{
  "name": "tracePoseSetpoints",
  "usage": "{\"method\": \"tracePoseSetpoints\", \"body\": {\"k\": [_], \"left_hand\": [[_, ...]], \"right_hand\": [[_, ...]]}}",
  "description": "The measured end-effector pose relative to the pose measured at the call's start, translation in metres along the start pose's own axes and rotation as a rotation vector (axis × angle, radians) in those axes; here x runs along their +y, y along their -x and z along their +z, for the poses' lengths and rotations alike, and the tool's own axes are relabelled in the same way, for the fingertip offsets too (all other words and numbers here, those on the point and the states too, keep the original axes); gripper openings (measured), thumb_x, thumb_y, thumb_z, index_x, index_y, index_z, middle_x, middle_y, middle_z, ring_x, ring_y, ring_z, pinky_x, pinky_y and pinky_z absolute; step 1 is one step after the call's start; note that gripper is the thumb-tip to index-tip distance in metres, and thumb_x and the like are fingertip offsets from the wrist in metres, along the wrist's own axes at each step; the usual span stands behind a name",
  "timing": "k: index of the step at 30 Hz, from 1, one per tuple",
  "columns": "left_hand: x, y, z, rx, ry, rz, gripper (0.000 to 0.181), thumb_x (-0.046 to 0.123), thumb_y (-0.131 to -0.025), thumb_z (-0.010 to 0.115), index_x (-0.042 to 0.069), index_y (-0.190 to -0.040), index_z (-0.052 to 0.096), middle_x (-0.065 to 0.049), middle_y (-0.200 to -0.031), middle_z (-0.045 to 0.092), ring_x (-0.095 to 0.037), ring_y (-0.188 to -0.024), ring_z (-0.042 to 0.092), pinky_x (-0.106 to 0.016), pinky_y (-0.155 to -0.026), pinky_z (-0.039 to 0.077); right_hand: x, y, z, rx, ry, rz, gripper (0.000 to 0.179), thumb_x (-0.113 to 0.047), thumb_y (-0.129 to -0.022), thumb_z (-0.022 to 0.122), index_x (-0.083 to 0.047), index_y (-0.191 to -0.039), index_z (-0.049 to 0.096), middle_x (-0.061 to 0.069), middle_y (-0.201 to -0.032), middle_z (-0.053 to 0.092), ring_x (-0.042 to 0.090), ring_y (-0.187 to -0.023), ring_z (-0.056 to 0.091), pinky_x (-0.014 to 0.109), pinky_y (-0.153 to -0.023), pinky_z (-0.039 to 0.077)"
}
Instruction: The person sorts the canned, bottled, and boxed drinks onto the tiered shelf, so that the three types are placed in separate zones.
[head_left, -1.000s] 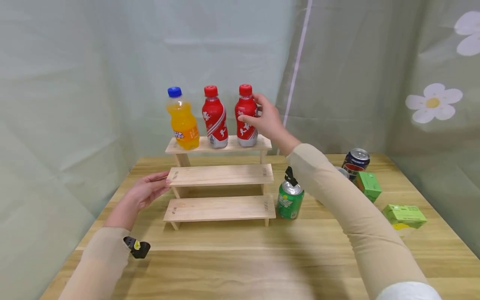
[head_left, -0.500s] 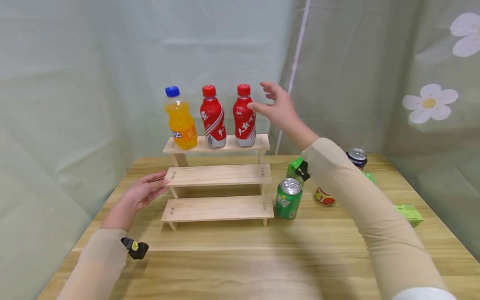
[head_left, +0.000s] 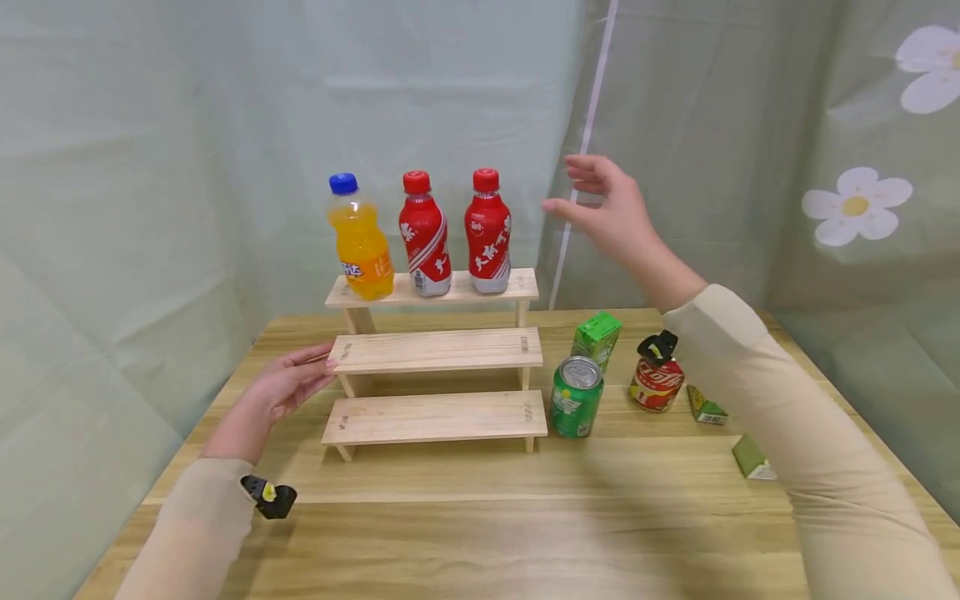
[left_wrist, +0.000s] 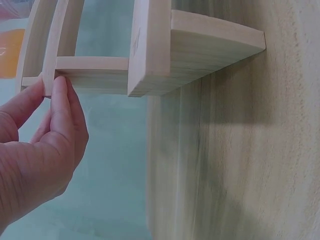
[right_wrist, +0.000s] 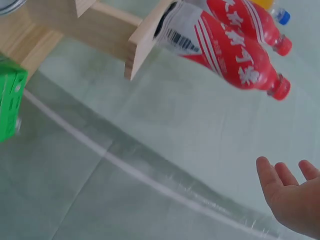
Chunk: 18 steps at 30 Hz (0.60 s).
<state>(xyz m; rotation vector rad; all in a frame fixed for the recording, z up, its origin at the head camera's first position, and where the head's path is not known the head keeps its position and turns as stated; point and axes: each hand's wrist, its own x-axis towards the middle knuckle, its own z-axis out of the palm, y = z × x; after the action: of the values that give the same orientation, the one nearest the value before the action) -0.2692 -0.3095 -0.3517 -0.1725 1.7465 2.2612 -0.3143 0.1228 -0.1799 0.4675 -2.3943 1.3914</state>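
A three-step wooden display stand stands on the table. My left hand pinches the left end of its middle board between thumb and fingers. On the top step stand an orange soda bottle with a blue cap and two red bottles with red caps, all upright in a row. To the right of the nearest red bottle, my right hand is raised in the air, holding nothing, its fingers loosely bent and apart from the bottle.
A green soda can stands close to the stand's right side, with a green drink carton behind it. Farther right are a red can and small green cartons, partly behind the right sleeve. Curtains hang behind the table.
My right hand has let go of the right-hand red bottle and moved away to the right. That bottle stays on the top step. The left hand keeps its place on the stand.
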Motion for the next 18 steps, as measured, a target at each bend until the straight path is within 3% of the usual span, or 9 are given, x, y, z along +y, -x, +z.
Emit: {"method": "tracePoseSetpoints", "body": {"k": [8,18], "left_hand": [[-0.001,-0.001,-0.001,-0.015,0.008,0.004,0.029,-0.002,-0.09,0.06,0.024,-0.089,0.071,0.005,-0.088,0.069,-0.008,-0.079,0.069,-0.02,-0.08,0.057],[0.002,0.002,0.0,-0.007,0.011,0.001,0.029,-0.003,-0.091,0.06,0.024,-0.088,0.07,0.005,-0.088,0.069,-0.008,-0.08,0.068,-0.02,-0.08,0.058]], "right_hand": [[0.01,0.012,-0.026,0.039,0.019,0.026,0.063,-0.025,-0.085,0.073,-0.012,-0.139,0.045,0.009,-0.14,0.05,0.024,-0.128,0.047,0.039,-0.105,0.046],[0.032,0.04,-0.036,-0.046,0.047,0.047,0.063,-0.022,-0.087,0.071,-0.011,-0.141,0.041,0.013,-0.141,0.048,0.028,-0.129,0.047,0.047,-0.105,0.045]]}}
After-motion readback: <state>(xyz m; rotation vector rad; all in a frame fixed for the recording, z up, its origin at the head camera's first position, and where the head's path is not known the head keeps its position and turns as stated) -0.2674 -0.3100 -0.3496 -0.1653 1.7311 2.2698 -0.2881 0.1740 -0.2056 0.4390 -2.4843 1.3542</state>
